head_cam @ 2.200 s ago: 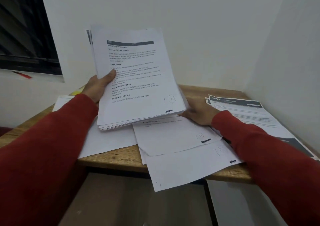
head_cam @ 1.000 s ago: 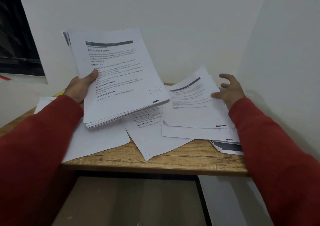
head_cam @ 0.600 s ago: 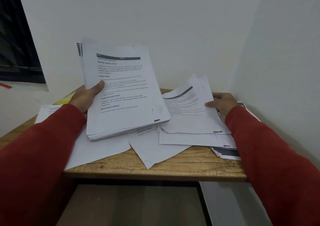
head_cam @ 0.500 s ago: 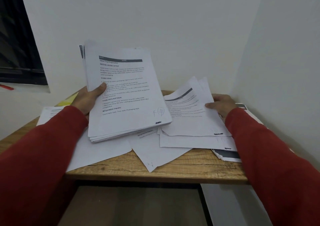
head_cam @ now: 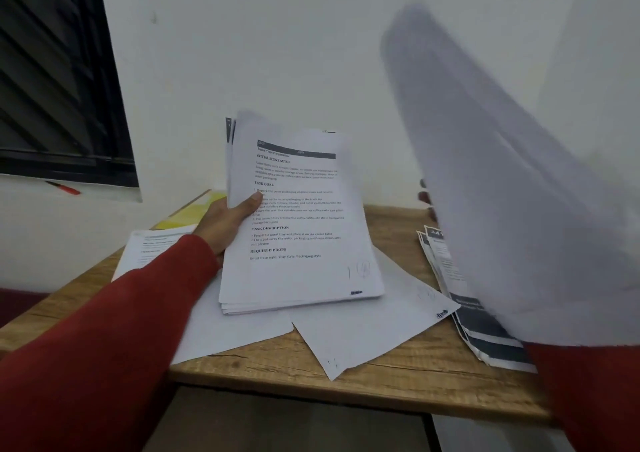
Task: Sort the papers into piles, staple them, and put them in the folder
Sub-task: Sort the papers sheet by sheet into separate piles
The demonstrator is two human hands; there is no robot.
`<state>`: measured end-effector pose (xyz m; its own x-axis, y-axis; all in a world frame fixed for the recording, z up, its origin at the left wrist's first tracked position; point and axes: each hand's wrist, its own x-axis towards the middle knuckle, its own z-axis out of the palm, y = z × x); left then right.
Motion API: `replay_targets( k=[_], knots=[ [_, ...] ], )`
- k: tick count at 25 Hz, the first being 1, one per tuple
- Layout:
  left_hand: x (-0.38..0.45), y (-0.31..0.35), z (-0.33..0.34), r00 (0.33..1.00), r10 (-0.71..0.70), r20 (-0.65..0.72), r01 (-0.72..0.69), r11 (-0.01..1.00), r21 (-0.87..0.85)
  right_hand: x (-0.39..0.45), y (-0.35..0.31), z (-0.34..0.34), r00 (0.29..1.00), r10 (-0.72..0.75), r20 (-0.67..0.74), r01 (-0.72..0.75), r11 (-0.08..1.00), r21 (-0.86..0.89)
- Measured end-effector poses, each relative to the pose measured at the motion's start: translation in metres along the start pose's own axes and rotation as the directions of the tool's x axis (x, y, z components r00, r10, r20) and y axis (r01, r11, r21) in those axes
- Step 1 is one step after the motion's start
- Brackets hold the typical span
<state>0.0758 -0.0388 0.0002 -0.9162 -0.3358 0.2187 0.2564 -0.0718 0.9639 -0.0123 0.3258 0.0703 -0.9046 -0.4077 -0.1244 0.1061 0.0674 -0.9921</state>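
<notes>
2 hands: left [head_cam: 227, 221] grips stack [head_cam: 298, 223], right lifts blurred sheets [head_cam: 512, 188].

Dim white-walled corner [head_cam: 277, 35], dark louvred window [head_cam: 52, 77] at left, wooden desk [head_cam: 381, 379] against the walls.

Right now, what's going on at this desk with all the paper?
A person in red sleeves is sorting papers. The left hand holds a thick stack of white printed sheets above the wooden desk. A blurred bundle of white sheets is raised on the right, hiding most of the right hand. Loose pages lie underneath.
</notes>
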Motion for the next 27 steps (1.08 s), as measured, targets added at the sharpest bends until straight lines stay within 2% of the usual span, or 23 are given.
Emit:
replay_targets(
  k=[1,2,3,5,6,9,12,15,19,27],
  knots=[
    [-0.002,0.001,0.004,1.000,0.009,0.009,-0.009,1.000,0.008,0.006,0.008,0.018,1.000,-0.002,-0.005,0.001,0.991,-0.136],
    [-0.004,0.001,0.008,1.000,0.022,0.012,-0.022,1.000,0.015,0.017,0.018,0.031,0.990,-0.134,-0.047,0.126,0.979,-0.158],
    [-0.005,0.000,0.010,0.999,0.039,0.012,-0.040,0.999,0.026,0.021,0.026,0.048,0.958,-0.264,-0.107,0.254,0.962,-0.098],
    [-0.005,-0.003,0.012,0.997,0.083,-0.005,-0.082,0.995,0.054,0.018,0.032,0.074,0.920,-0.365,-0.146,0.374,0.926,0.043],
    [-0.005,-0.004,0.012,0.995,0.099,-0.011,-0.098,0.994,0.057,0.017,0.030,0.078,0.924,-0.359,-0.134,0.368,0.928,0.053],
    [-0.004,-0.007,0.010,0.992,0.129,0.011,-0.129,0.991,0.035,0.022,0.024,0.088,0.952,-0.297,-0.073,0.287,0.951,-0.118],
    [-0.006,-0.006,0.012,0.994,0.112,0.015,-0.111,0.994,-0.014,0.027,0.035,0.102,0.930,-0.346,-0.127,0.322,0.930,-0.174],
    [-0.005,-0.004,0.014,0.994,0.100,0.038,-0.099,0.994,-0.036,0.027,0.038,0.102,0.890,-0.395,-0.228,0.376,0.918,-0.124],
    [-0.003,-0.004,0.011,0.992,0.116,0.051,-0.111,0.989,-0.101,0.028,0.037,0.101,0.905,-0.372,-0.206,0.381,0.925,0.002],
    [-0.008,-0.003,0.012,0.996,0.090,0.026,-0.088,0.994,-0.067,0.033,0.035,0.089,0.843,-0.441,-0.308,0.467,0.884,0.014]
  ],
)
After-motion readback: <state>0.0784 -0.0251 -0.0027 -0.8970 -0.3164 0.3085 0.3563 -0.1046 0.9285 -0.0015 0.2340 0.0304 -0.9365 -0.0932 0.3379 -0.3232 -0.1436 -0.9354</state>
